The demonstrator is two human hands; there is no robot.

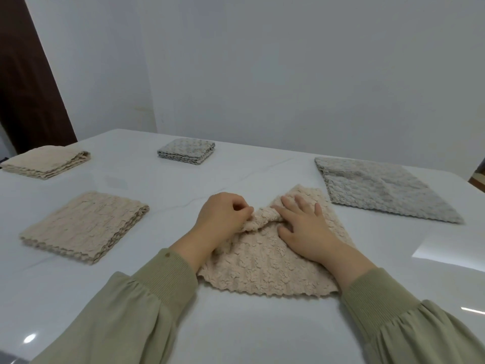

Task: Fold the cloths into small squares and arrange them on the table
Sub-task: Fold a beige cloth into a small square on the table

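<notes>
Head view puts the beige cloth [262, 266] in the middle of the table [236, 332], toward its near edge; my left hand [223, 214] pinches a raised ridge of it between thumb and curled fingers, while my right hand [304, 227] lies flat on it, fingers straight, gripping nothing. To fold well, I judge the right palm should pin the layer as I carry the pinched edge across, lining up the scalloped borders before pressing the crease.

The left hand [223, 215] has its fingers [242, 209] partly hidden in a fold of the beige cloth [262, 269]; the near picture edge cuts both sleeves [136, 319].
</notes>
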